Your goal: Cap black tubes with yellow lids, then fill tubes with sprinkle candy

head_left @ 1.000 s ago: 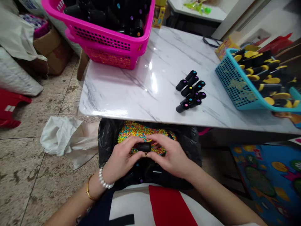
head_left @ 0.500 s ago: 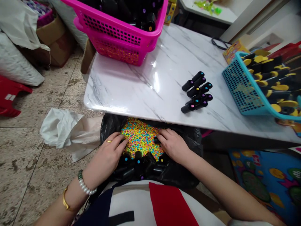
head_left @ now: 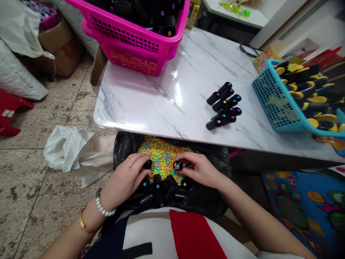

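Observation:
Small round candy-like beads [head_left: 161, 153] in yellow, pink, blue and orange fill a black plastic bag [head_left: 212, 194] in front of my body. My left hand [head_left: 129, 172] is closed on a small black cylinder [head_left: 147, 164] at the left of the beads. In my right hand [head_left: 201, 169], between thumb and fingers, is another black cylinder [head_left: 178, 165] with a blue dot on its end and a few beads around it. Several more black cylinders [head_left: 157, 186] with coloured dots lie along the bag's near side.
A marble-patterned table [head_left: 134, 108] stands just beyond the bag. On it are several black cylinders [head_left: 225, 104], a pink basket [head_left: 132, 39] of similar ones, and a teal basket [head_left: 277, 104] holding black-and-yellow pieces. A white sack [head_left: 70, 151] lies on the floor at left.
Both hands have lifted out of the beads, and the black cylinders they hold now show more clearly. The right hand's cylinder has turned its dotted end up.

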Demonstrator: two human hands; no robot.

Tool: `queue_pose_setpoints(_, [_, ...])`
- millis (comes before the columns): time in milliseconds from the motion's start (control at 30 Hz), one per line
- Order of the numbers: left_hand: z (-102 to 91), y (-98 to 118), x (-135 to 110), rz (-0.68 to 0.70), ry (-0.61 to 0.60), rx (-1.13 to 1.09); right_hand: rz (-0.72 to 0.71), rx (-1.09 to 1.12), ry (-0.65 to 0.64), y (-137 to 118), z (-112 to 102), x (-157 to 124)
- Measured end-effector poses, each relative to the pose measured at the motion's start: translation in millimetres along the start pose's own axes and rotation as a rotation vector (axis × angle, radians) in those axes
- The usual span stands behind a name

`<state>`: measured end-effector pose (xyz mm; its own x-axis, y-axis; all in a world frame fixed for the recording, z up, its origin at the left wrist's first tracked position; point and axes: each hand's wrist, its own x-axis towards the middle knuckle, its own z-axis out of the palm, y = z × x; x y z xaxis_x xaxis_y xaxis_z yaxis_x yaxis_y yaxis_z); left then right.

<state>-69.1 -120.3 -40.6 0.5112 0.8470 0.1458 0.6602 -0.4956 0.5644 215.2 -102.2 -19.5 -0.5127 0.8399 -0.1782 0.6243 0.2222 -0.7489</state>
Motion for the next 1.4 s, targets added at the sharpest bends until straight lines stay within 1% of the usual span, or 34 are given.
queue_pose_setpoints(100, [8.3, 1, 6, 0.037, -0.026, -0.037, -0.1, -0.283, 0.057, 6, 7, 4])
queue_pose_setpoints(167, [14.5, 3, 8, 0.054, -0.023, -0.052, -0.133, -0.513, 0.08, 6, 14, 8])
queue_pose_setpoints(233, [19.5, 4, 10, 0.059, -0.004, -0.059, -0.167, -0.706, 0.061, 5, 23, 11])
queue_pose_setpoints(300, [22.5, 6, 10, 0.055, 0.009, -0.062, -0.221, -0.79, 0.003, 2, 29, 12])
queue_pose_setpoints(367, [23.2, 6, 10, 0.054, 0.016, -0.07, -0.229, -0.75, -0.027, -1, 31, 9])
queue_pose_setpoints(400, [22.8, 6, 10, 0.052, 0.018, -0.077, -0.207, -0.682, -0.018, -2, 30, 7])
queue_pose_setpoints(433, [22.1, 6, 9, 0.05, 0.023, -0.087, -0.174, -0.58, -0.004, -3, 27, 5])
queue_pose_setpoints(567, [17.7, 4, 8, 0.038, 0.05, -0.162, -0.05, -0.038, 0.033, -7, 11, -3])
queue_pose_setpoints(633, [16.2, 3, 8, 0.033, 0.057, -0.204, -0.015, 0.092, 0.075, -9, 3, -6])
queue_pose_setpoints(733, [15.3, 4, 8, 0.024, 0.081, -0.224, 0.003, 0.104, 0.183, -15, -8, -14])
queue_pose_setpoints(800, [15.5, 5, 7, 0.022, 0.101, -0.221, 0.016, 0.089, 0.282, -18, -18, -22])
queue_pose_setpoints(833, [15.8, 6, 8, 0.023, 0.107, -0.222, 0.028, 0.081, 0.356, -18, -25, -26])
queue_pose_setpoints(900, [16.7, 7, 9, 0.035, 0.115, -0.228, 0.071, 0.034, 0.559, -14, -41, -32])
queue_pose_setpoints(967, [18.0, 9, 12, 0.05, 0.123, -0.235, 0.156, -0.084, 0.772, -2, -60, -33])
queue_pose_setpoints(1000, [18.6, 11, 14, 0.057, 0.126, -0.239, 0.21, -0.165, 0.848, 5, -70, -32])
queue_pose_setpoints(1033, [19.0, 13, 15, 0.062, 0.128, -0.244, 0.263, -0.244, 0.894, 14, -79, -29])
queue_pose_setpoints(1067, [19.1, 15, 17, 0.068, 0.13, -0.249, 0.308, -0.305, 0.911, 22, -87, -26])
queue_pose_setpoints(1133, [18.5, 19, 19, 0.075, 0.133, -0.262, 0.345, -0.335, 0.919, 36, -96, -20])
queue_pose_setpoints(1167, [17.8, 22, 19, 0.078, 0.137, -0.27, 0.344, -0.311, 0.931, 40, -97, -19])
queue_pose_setpoints(1233, [15.9, 26, 19, 0.073, 0.145, -0.289, 0.34, -0.248, 0.993, 40, -90, -20])
queue_pose_setpoints(1300, [14.3, 29, 20, 0.045, 0.155, -0.313, 0.33, -0.223, 1.073, 29, -74, -28])
queue_pose_setpoints(1333, [13.9, 31, 22, 0.024, 0.163, -0.326, 0.309, -0.22, 1.086, 19, -63, -32])
queue_pose_setpoints(1367, [14.0, 32, 24, 0.002, 0.17, -0.341, 0.269, -0.206, 1.057, 8, -51, -36])
queue_pose_setpoints(1400, [14.6, 34, 26, -0.015, 0.173, -0.36, 0.211, -0.171, 0.961, -4, -39, -38])
